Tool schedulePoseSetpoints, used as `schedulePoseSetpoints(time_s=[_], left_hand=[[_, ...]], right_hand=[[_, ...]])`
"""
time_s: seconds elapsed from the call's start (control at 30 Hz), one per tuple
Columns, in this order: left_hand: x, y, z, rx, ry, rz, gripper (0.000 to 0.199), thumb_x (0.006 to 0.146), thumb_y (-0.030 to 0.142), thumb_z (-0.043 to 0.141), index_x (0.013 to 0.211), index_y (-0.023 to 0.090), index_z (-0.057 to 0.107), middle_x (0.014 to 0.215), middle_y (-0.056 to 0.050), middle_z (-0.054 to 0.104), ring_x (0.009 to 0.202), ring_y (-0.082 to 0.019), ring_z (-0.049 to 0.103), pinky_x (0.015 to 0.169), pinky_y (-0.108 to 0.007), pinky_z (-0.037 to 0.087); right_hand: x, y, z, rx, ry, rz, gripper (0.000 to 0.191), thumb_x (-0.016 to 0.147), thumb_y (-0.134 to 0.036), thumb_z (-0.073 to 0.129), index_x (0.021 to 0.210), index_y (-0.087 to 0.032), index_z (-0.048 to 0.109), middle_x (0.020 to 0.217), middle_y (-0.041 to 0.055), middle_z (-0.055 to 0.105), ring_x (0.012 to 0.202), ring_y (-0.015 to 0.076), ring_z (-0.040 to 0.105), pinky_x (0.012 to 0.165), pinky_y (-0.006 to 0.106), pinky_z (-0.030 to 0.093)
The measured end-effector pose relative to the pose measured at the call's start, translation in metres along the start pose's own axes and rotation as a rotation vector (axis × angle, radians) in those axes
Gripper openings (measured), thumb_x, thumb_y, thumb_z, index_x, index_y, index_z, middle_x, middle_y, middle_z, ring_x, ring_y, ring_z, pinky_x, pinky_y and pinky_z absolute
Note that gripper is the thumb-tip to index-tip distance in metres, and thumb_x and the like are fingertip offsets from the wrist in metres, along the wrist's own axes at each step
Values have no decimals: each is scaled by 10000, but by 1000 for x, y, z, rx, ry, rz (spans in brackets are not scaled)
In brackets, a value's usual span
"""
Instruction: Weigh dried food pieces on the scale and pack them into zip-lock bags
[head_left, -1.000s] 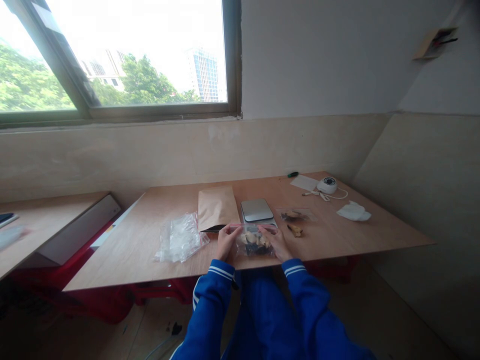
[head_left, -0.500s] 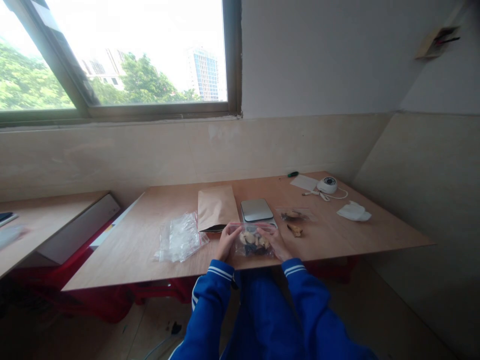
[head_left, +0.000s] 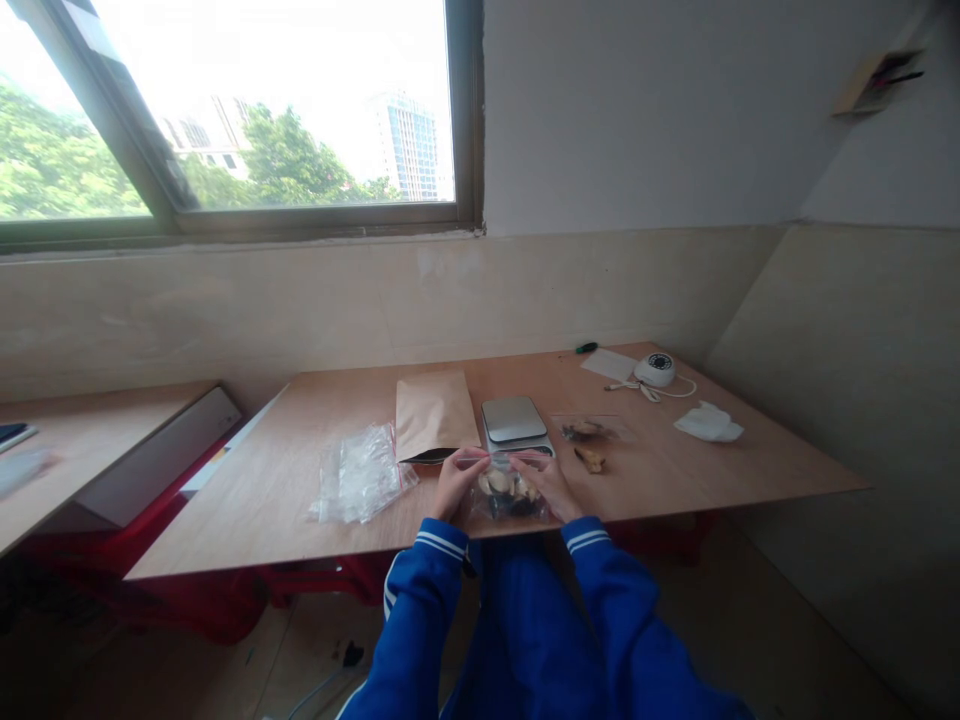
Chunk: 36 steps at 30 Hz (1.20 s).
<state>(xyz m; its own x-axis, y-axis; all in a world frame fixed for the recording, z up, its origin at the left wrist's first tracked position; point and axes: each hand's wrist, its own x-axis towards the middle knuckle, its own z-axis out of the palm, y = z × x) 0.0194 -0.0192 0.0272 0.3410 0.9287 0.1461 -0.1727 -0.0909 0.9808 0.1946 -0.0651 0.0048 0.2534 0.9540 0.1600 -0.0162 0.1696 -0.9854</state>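
One scale is set on the table and is taken as the landmark. Just in front of it, one filled clear bag is held by two hands: its top edge is pinched on one side between the thumb and fingers of the left hand, and on the other by those of the right hand, both closed at the tips. Pale and dark pieces are contained in it; their number cannot be told.

To the left of the scale, one brown paper bag is laid, its dark mouth turned frontward; farther left, several flat clear bags are heaped, too overlapped to be counted. To the right of the scale, one second bag is laid flat, with one loose piece just in front. Well to its right are seen one crumpled white sheet and, farther back, one white dome-shaped device, one paper and one green-handled tool.

Behind the scale, bare wood is shown up to the back edge; a broader stretch is offered at far left. In front, little room is allowed between filled bag and table edge.
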Motion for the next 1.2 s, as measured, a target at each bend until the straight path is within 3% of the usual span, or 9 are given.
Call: schedulePoseSetpoints(time_s=[0.17, 0.5, 0.7, 0.83, 1.0, 1.2], left_hand=[[-1, 3, 1, 6, 28, 0, 298, 633, 356, 753, 843, 155, 687, 829, -58, 698, 782, -178, 632, 762, -300, 480], [0, 1, 1, -8, 70, -32, 331, 595, 344, 781, 832, 142, 667, 766, -41, 692, 709, -155, 631, 691, -261, 483], [-1, 2, 0, -38, -4, -53, 421, 645, 361, 750, 1001, 149, 669, 832, -55, 707, 792, -178, 645, 780, -289, 479], [1, -2, -1, -43, -73, -59, 345, 662, 345, 744, 933, 137, 694, 872, -73, 713, 813, -184, 637, 780, -286, 472], [2, -5, -1, -23, -116, -30, 289, 673, 341, 737, 875, 137, 705, 886, -79, 716, 841, -193, 635, 803, -292, 465], [1, -7, -1, 19, -116, -27, 275, 684, 354, 726, 845, 132, 705, 844, -83, 719, 815, -199, 641, 780, -299, 472]], right_hand=[[-1, 1, 0, 7, 21, -8, 319, 640, -478, 742, 781, -192, 728, 856, 69, 722, 837, 228, 662, 799, 353, 510], [1, 6, -2, 1, 38, 5, 338, 625, -479, 753, 768, -176, 709, 842, 63, 714, 832, 208, 656, 797, 325, 504], [1, -1, -3, 58, -65, 70, 352, 641, -479, 744, 839, -189, 716, 849, 60, 724, 845, 213, 663, 816, 337, 503], [-1, -10, -1, 46, -127, 57, 404, 637, -520, 728, 864, -186, 722, 854, 70, 730, 842, 230, 668, 828, 369, 504], [-2, -10, 3, -96, -93, -12, 335, 651, -494, 720, 774, -183, 727, 820, 67, 733, 842, 230, 667, 825, 356, 499], [-5, -9, 6, -114, -45, -46, 267, 674, -445, 709, 768, -196, 713, 813, 49, 722, 816, 210, 657, 762, 316, 508]])
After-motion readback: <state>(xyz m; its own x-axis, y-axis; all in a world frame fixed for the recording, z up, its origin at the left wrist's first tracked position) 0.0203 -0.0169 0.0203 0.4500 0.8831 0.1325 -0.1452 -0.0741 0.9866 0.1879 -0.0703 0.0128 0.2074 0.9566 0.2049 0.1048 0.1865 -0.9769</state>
